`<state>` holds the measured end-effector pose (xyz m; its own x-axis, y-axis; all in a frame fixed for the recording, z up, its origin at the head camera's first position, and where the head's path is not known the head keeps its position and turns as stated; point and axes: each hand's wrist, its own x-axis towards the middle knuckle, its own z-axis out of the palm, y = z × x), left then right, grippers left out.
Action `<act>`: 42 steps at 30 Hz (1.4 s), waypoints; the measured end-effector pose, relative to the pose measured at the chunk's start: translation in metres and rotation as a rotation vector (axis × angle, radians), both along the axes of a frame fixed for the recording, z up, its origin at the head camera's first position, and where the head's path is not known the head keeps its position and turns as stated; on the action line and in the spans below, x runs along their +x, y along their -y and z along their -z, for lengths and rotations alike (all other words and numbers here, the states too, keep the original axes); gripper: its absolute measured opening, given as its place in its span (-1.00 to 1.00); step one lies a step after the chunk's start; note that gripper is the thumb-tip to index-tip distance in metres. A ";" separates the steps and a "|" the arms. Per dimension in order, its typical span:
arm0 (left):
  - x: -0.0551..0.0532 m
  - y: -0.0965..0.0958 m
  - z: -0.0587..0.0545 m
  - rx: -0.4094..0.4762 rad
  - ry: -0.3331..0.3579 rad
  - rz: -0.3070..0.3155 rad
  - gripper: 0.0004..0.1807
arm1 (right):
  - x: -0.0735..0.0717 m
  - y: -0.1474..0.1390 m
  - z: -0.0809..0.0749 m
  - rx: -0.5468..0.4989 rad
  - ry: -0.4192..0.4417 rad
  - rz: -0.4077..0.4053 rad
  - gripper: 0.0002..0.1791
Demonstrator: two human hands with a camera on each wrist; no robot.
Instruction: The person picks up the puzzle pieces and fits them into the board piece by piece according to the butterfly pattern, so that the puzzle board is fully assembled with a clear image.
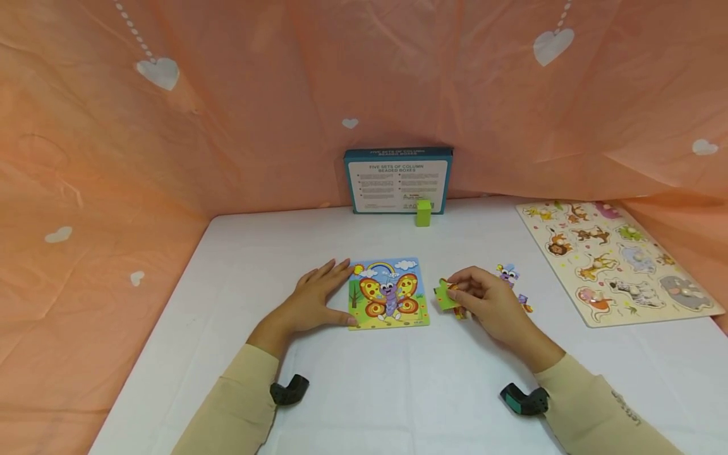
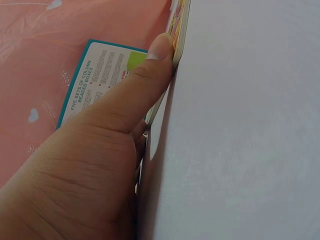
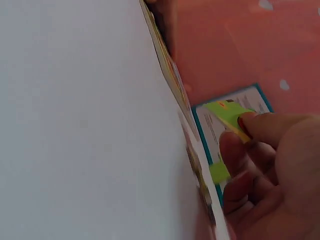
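In the head view a square butterfly puzzle board (image 1: pixel 390 294) lies flat on the white table. My left hand (image 1: pixel 313 300) rests at its left side, fingers spread and fairly straight; the thumb lies on the lower left corner. The left wrist view shows that thumb (image 2: pixel 160 47) over the board's edge. To the right of the board, my right hand (image 1: pixel 489 303) pinches a green puzzle piece (image 1: pixel 445 296) between thumb and fingers, tilted. Below that hand an orange-patterned piece (image 1: pixel 459 313) shows partly. Beyond the knuckles lie a purple-faced piece (image 1: pixel 508 274) and a smaller purple piece (image 1: pixel 525 303).
A wooden animal peg puzzle (image 1: pixel 620 262) lies at the right of the table. At the back, a teal-edged box (image 1: pixel 398 180) stands upright with a green block (image 1: pixel 423 213) in front. A peach curtain (image 1: pixel 284 95) with white hearts hangs behind and on both sides.
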<state>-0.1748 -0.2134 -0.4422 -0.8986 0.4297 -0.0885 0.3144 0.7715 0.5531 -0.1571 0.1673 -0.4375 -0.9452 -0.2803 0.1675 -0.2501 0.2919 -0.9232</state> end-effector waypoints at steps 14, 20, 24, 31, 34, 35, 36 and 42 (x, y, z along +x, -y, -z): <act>0.000 0.000 -0.001 -0.002 -0.001 0.007 0.26 | 0.011 0.063 0.010 -0.083 0.024 -0.097 -0.88; -0.001 0.001 0.001 0.009 -0.014 0.014 0.25 | 0.011 0.086 0.014 -0.078 -0.016 -0.096 -0.88; -0.001 0.000 0.000 0.008 -0.009 0.013 0.24 | 0.011 0.099 0.014 -0.066 -0.001 -0.099 -0.92; -0.001 0.001 0.000 -0.003 0.002 0.015 0.25 | 0.012 0.120 0.012 -0.019 0.008 -0.125 -0.94; -0.002 0.001 0.001 -0.007 0.001 0.015 0.25 | 0.012 0.124 0.012 -0.008 0.003 -0.139 -0.95; -0.002 0.002 0.001 -0.007 0.002 0.013 0.24 | 0.012 0.125 0.012 -0.007 0.002 -0.139 -0.94; -0.002 0.002 0.002 -0.006 0.003 0.011 0.25 | 0.012 0.126 0.012 -0.001 0.002 -0.136 -0.94; -0.001 0.001 0.000 0.000 -0.006 0.015 0.24 | 0.009 0.121 0.009 0.036 0.026 -0.134 -0.91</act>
<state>-0.1754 -0.2148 -0.4424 -0.8927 0.4429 -0.0826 0.3293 0.7667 0.5512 -0.1477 0.0462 -0.4461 -0.9026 -0.4101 0.1311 -0.2653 0.2899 -0.9195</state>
